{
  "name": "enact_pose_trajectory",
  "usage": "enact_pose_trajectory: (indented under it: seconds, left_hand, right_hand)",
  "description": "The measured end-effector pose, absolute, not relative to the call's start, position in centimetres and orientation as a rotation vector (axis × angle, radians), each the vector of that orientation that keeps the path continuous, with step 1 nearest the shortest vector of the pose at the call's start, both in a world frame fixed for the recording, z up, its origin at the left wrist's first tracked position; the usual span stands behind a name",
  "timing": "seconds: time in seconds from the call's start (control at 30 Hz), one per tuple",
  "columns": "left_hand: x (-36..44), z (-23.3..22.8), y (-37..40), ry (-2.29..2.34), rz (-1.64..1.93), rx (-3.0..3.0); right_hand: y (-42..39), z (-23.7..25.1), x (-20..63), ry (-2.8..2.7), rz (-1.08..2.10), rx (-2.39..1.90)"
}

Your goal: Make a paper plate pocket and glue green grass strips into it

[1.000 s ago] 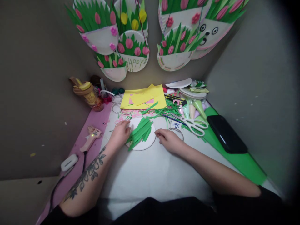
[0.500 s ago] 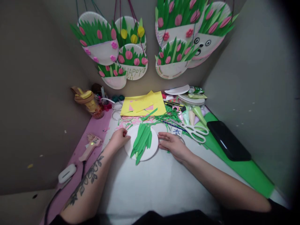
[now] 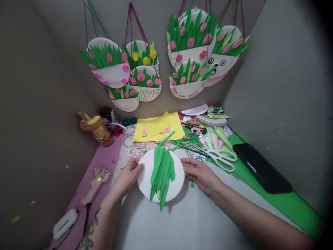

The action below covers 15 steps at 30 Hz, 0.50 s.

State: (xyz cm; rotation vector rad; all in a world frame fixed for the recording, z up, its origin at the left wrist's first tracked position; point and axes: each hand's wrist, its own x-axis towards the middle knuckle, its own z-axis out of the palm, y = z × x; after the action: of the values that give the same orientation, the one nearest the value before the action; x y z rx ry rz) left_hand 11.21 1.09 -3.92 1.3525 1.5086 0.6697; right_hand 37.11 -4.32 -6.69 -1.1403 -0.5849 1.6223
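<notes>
A round white paper plate (image 3: 144,177) is held between my hands, slightly above the white table surface. On it lies a bunch of green paper grass strips (image 3: 162,170), their tips reaching past the plate's lower and upper rims. My left hand (image 3: 130,175) is closed on the plate's left edge, thumb on top. At the right edge, my right hand (image 3: 201,175) grips the rim, its fingers long and partly hidden behind the plate. Pink and green paper scraps (image 3: 186,140) lie just beyond.
White-handled scissors (image 3: 221,158) and a black phone (image 3: 261,168) lie to the right. At left are a pink glue gun (image 3: 97,182), a white case (image 3: 65,222) and a lidded cup (image 3: 97,128). Yellow paper (image 3: 140,130) lies behind; finished plate baskets (image 3: 109,74) hang on the wall.
Both hands have brought the plate with its green strips up and closer to me; it appears larger. The view has tilted upward, so the hanging baskets sit lower in the picture.
</notes>
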Motion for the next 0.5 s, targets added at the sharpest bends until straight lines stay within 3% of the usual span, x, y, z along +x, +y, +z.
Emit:
enact_pose_trajectory:
  seconds: [0.5]
  left_hand:
    - [12.1,-6.4,0.2,1.216,0.814,0.923]
  right_hand:
    - [-3.4,-8.7,38.1,-0.434,1.778,-1.044]
